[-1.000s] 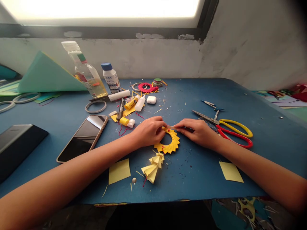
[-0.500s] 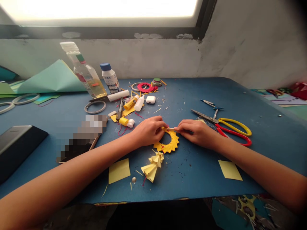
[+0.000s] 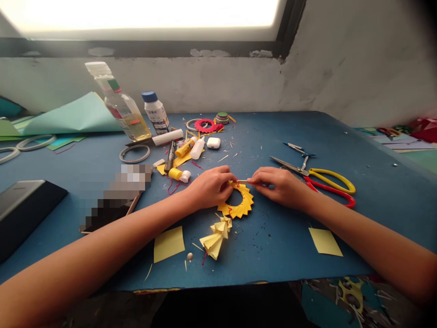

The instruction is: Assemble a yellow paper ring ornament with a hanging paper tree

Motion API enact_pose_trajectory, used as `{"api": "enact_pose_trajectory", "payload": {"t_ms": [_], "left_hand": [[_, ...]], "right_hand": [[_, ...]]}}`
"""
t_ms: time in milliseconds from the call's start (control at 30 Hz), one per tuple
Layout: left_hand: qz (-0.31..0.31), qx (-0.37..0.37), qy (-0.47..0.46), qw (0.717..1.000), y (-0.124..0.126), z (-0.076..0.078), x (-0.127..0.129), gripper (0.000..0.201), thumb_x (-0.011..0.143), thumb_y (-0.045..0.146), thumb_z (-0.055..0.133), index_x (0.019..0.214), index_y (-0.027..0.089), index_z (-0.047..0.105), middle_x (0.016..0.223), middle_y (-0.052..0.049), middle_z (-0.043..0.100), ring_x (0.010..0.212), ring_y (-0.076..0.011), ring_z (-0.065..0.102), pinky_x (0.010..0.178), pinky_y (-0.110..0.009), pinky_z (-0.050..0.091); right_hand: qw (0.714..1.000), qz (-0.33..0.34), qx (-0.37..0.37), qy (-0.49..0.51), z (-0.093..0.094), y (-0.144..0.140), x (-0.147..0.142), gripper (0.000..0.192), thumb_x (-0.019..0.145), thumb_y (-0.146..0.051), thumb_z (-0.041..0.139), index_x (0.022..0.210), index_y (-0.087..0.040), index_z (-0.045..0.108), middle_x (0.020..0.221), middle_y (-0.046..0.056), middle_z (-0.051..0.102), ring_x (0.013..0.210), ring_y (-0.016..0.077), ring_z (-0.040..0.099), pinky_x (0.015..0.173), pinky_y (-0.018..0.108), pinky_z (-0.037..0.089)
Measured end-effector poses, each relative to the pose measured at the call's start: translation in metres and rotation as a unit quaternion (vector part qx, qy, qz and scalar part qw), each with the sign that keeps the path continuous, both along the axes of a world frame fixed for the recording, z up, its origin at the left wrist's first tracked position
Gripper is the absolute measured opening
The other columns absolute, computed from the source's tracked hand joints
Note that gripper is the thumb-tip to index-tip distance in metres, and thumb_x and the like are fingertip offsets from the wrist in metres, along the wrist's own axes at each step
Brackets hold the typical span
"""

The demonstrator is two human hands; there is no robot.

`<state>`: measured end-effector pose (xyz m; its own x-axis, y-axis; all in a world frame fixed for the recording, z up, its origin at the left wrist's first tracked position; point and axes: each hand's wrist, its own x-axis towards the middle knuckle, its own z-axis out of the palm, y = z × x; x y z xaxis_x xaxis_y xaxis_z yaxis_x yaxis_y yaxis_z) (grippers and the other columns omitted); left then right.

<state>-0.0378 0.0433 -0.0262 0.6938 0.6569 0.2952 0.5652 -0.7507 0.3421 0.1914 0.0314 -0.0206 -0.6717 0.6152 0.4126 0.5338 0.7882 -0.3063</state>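
Note:
My left hand (image 3: 215, 186) is closed at the upper left edge of a yellow folded-paper ring (image 3: 246, 207), its fingers covering part of it. Between both hands stretches a thin pale strip (image 3: 242, 181), pinched at its right end by the fingertips of my right hand (image 3: 277, 186). The strip's left end goes into my left fingers, which partly hide it. Red thread shows on the ring. Just below the ring lies a pale yellow pleated paper piece (image 3: 215, 237) in stacked tiers, with a red thread at its lower end.
Scissors (image 3: 316, 175) lie right of my right hand, near a compass-like tool (image 3: 294, 148). Yellow paper squares (image 3: 169, 244) flank my forearms. Behind are a glue stick (image 3: 185, 147), a white earbud case (image 3: 213, 143), a red paper ring (image 3: 205, 125), and a tall bottle (image 3: 124, 111). A phone (image 3: 112, 209) lies left.
Both hands stay almost in place, still at the strip above the yellow ring. The whole view has shifted very slightly; the objects on the table have not moved.

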Motion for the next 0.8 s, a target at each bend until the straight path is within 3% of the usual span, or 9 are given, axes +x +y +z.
{"api": "enact_pose_trajectory", "payload": {"t_ms": [167,367,633,800], "left_hand": [[-0.001,-0.006,-0.002,1.000,0.001,0.000,0.000,0.032,0.079,0.010,0.045,0.099,0.014,0.069,0.087,-0.006,0.060,0.071,-0.0138,0.057,0.069,-0.025,0.046],[-0.005,-0.004,-0.001,1.000,0.001,-0.001,0.000,0.033,0.079,0.009,0.044,0.101,0.014,0.069,0.086,-0.006,0.059,0.067,-0.0130,0.054,0.066,-0.025,0.045],[0.003,0.001,0.006,1.000,0.001,-0.001,0.001,0.033,0.079,0.010,0.044,0.101,0.012,0.068,0.087,-0.006,0.060,0.073,-0.0152,0.057,0.069,-0.027,0.046],[0.002,-0.001,0.010,1.000,0.001,-0.001,0.001,0.034,0.078,0.010,0.044,0.102,0.014,0.068,0.088,-0.006,0.060,0.073,-0.0150,0.057,0.070,-0.027,0.046]], "right_hand": [[1.000,0.022,0.009,-0.020,-0.005,0.003,-0.001,0.014,0.086,-0.014,0.049,0.087,-0.017,0.063,0.087,0.008,0.066,0.078,0.0171,0.062,0.071,0.027,0.050],[0.999,0.020,0.002,-0.037,0.001,0.005,0.012,0.013,0.085,-0.014,0.051,0.087,-0.016,0.063,0.084,0.007,0.065,0.075,0.0166,0.060,0.069,0.028,0.049],[0.998,0.035,0.046,-0.024,-0.003,0.005,-0.003,0.016,0.088,-0.014,0.049,0.087,-0.015,0.064,0.085,0.009,0.066,0.076,0.0172,0.061,0.069,0.027,0.049],[0.998,0.033,0.028,-0.040,-0.002,0.007,0.005,0.015,0.086,-0.014,0.050,0.085,-0.014,0.065,0.083,0.008,0.066,0.073,0.0168,0.060,0.067,0.028,0.049]]}}
